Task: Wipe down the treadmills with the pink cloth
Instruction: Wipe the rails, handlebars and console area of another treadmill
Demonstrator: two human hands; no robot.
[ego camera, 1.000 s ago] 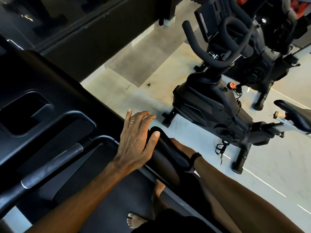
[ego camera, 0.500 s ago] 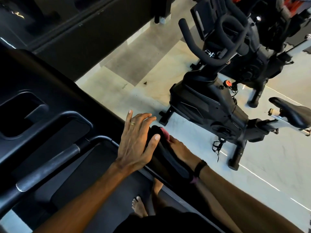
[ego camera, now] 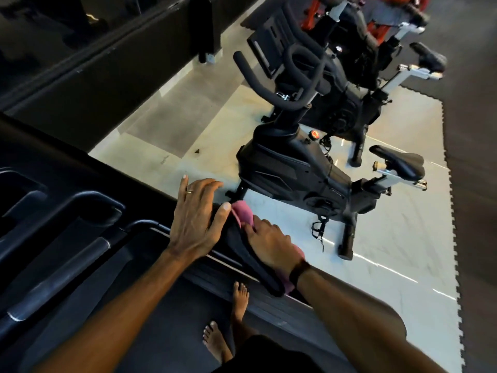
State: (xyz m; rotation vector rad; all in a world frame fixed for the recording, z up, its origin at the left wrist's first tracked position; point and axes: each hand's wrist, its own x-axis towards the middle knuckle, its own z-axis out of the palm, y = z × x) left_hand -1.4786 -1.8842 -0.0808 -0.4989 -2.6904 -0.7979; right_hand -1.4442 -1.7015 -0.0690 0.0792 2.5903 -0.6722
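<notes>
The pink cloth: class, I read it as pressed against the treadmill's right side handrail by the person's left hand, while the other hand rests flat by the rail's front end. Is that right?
Not quite: the hand is wrong. In the head view the right hand presses the pink cloth against the treadmill's side handrail. The left hand, wearing a ring, rests flat by the rail's front end.

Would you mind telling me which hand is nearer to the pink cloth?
Right. The right hand presses on the pink cloth against the treadmill handrail; the left hand rests beside it, thumb just short of the cloth.
</notes>
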